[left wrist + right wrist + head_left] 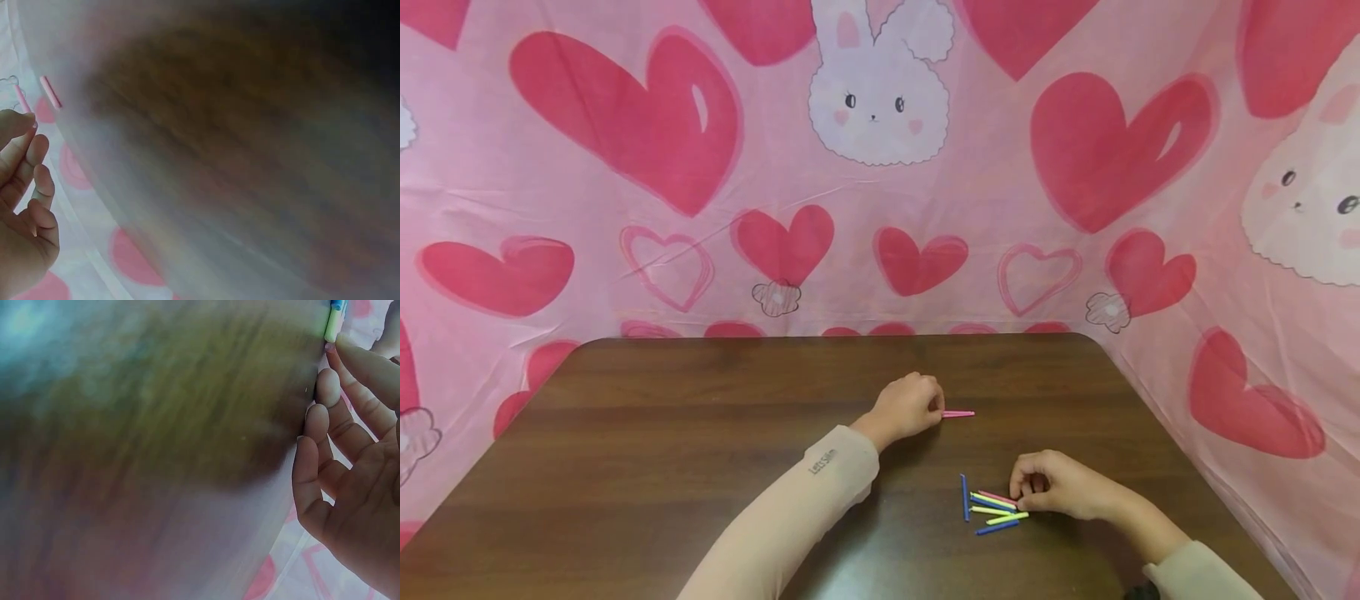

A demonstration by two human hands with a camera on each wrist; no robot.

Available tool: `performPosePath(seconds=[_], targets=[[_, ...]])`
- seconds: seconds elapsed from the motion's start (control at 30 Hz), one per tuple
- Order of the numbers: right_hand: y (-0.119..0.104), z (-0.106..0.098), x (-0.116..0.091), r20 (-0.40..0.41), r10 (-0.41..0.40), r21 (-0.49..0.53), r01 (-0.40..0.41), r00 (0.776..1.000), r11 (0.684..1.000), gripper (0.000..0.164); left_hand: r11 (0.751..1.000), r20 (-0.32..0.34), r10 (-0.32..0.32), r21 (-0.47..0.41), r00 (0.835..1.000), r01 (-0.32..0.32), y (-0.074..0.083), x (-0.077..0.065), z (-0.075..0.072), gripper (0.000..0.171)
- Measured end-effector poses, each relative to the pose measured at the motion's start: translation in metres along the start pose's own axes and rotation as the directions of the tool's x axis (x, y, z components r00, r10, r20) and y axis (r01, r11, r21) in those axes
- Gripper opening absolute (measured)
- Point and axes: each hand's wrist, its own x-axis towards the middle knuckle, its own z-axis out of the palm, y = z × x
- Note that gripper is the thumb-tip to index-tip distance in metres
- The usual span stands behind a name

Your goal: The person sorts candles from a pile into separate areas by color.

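My left hand point(910, 404), in the head view, is past the middle of the table at the near end of a thin pink stick. In the left wrist view its thumb and forefinger pinch a pink stick point(22, 99); another pink stick point(50, 92) lies just beyond. My right hand point(1063, 483), fingers bent, has thumb and forefinger tips at the right end of a loose pile. A pink stick point(992, 497), yellow sticks point(1007, 518) and blue sticks point(997, 527) lie there. Whether the fingertips grip one is unclear; a yellow-green stick point(332, 328) meets the thumb tip in the right wrist view.
A blue stick point(965, 498) lies apart along the pile's left side. The dark wooden table point(625, 467) has rounded far corners. Behind it and at its right hangs a pink cloth point(850, 192) with hearts and rabbits.
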Motion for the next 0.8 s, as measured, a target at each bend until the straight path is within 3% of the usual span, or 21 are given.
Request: performPosePath(seconds=[0.47, 0.8], targets=[[-0.001, 0.0, 0.001, 0.004, 0.038, -0.023, -0.038, 0.999, 0.999, 0.007, 0.991, 0.024, -0.067, -0.118, 0.997, 0.07, -0.005, 0.012, 0.003, 0.008], [-0.001, 0.0, 0.004, -0.005, 0.032, -0.047, -0.032, 0.999, 0.998, 0.011, 0.99, 0.047, -0.073, -0.12, 0.996, 0.078, -0.004, 0.017, 0.005, 0.008]])
